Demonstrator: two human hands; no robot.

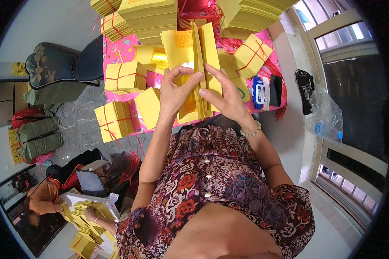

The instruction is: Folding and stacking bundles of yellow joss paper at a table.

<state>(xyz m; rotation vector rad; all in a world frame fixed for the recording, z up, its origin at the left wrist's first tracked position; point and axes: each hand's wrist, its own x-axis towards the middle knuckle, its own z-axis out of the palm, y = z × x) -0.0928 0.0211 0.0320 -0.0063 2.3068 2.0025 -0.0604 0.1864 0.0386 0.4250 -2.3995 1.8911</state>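
Note:
Upright between my hands stands a sheaf of yellow paper sheets (198, 52), partly fanned and folded lengthwise, above the pink patterned tablecloth (153, 80). My left hand (177, 90) is closed on its left side, thumb and forefinger pinched at the inner edge. From the right, my right hand (229, 97) presses thumb and forefinger against the sheets; its other fingers are partly hidden. An orange-gold patch marks the left sheet. Beside my left wrist lies a loose yellow stack (148, 108). To its left sit two yellow paper bundles (122, 78) (112, 121) tied with red string.
Tall yellow paper stacks (149, 21) (250, 17) rise at the back. Another tied bundle (253, 55) and a blue-and-white wipes pack (260, 91) lie right. Red strings (277, 77) hang over the edge. At lower left, other people's hands (90, 213) handle yellow paper (84, 241).

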